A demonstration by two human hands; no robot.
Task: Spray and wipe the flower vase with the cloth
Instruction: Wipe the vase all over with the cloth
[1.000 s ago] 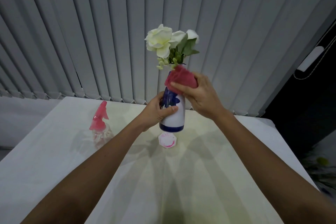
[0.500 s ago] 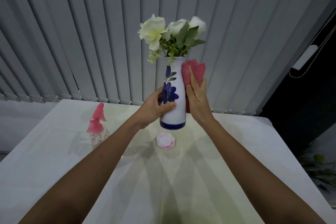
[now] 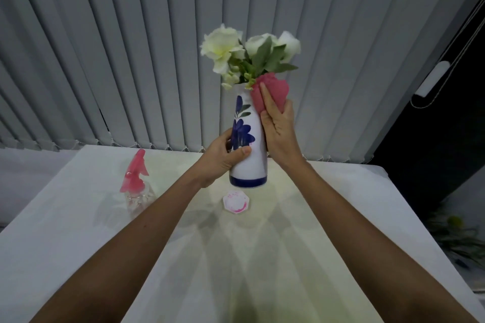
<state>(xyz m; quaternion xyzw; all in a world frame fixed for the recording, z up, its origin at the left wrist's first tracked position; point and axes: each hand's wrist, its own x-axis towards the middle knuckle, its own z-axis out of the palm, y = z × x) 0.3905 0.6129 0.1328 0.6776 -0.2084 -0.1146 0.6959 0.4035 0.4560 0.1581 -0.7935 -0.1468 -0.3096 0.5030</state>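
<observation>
A tall white vase with blue flower painting and a blue base band is lifted above the table, holding white flowers with green leaves. My left hand grips the vase's lower left side. My right hand presses a pink cloth flat against the vase's upper right side, near the rim. A clear spray bottle with a pink trigger head stands on the table to the left.
A small white octagonal coaster with pink marks lies on the white table under the vase. Grey vertical blinds hang behind. The table's right edge drops to a dark floor with a plant.
The cloth moved from the vase's front top to its right side, then slid up toward the rim. The vase rose slightly and turned to show its blue flower.
</observation>
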